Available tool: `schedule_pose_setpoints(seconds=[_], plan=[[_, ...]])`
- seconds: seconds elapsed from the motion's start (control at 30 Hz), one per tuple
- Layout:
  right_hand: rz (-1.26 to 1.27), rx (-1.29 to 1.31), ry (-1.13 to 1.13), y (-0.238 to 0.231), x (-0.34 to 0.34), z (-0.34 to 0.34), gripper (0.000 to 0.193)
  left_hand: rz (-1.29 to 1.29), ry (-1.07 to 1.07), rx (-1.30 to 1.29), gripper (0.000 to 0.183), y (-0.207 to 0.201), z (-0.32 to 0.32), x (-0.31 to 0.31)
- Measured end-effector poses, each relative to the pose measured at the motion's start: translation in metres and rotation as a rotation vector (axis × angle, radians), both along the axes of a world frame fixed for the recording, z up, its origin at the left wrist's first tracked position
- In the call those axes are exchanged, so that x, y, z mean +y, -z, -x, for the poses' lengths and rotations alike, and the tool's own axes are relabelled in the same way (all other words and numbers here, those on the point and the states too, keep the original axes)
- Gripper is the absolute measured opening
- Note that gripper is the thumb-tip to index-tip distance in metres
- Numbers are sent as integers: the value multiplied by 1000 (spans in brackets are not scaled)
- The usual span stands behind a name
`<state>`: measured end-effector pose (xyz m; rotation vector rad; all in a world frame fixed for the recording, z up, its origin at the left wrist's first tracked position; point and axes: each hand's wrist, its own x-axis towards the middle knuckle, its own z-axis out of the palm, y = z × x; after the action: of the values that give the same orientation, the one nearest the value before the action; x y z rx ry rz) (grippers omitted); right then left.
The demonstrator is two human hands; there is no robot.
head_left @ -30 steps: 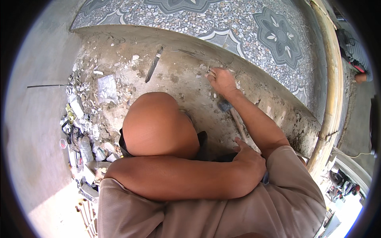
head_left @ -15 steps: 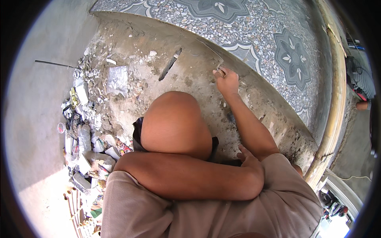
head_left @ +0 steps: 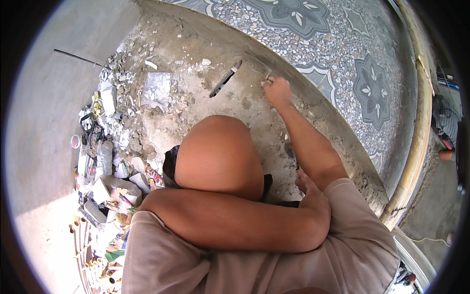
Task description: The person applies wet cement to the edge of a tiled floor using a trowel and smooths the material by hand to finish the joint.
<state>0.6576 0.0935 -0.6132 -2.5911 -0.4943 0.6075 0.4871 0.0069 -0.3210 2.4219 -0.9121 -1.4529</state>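
My right hand (head_left: 277, 90) is closed at the side of the low cement ledge (head_left: 313, 95). A thin metal shank runs from its fingers to a flat grey trowel blade (head_left: 258, 60) lying along the ledge; the handle is hidden in the fist. My left arm crosses in front of my raised knee (head_left: 215, 154). Beside my right forearm, my left hand (head_left: 309, 185) has curled fingers around the lower end of a narrow dark tool (head_left: 291, 152), whose wider grey end points at the ground. Its grip is partly hidden.
Patterned pebble paving (head_left: 323, 44) tops the ledge. On the rough ground are a narrow dark strip (head_left: 225, 79) and a clear plastic bag (head_left: 156, 90). Rubbish (head_left: 110, 161) piles along the left wall, where a thin rod (head_left: 81, 59) sticks out. A bamboo pole (head_left: 422, 112) borders the right.
The view has shifted, so the ground and paving appear farther right. My right hand has moved left along the ledge with the trowel. My left hand's fingers have reached up to the dark tool.
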Motion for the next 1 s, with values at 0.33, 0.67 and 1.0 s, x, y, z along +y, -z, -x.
schedule_pose_setpoints(seconds=[0.33, 0.67, 1.0], plan=[[-233, -17, 88, -55, -19, 10, 38, -153, 159, 275, 53, 59, 10, -65], [-119, -17, -180, -11, 52, 30, 38, 101, 126, 153, 54, 15, -3, 10], [-258, -63, 2, 12, 81, 22, 39, -115, 144, 210, 69, 81, -2, -49]])
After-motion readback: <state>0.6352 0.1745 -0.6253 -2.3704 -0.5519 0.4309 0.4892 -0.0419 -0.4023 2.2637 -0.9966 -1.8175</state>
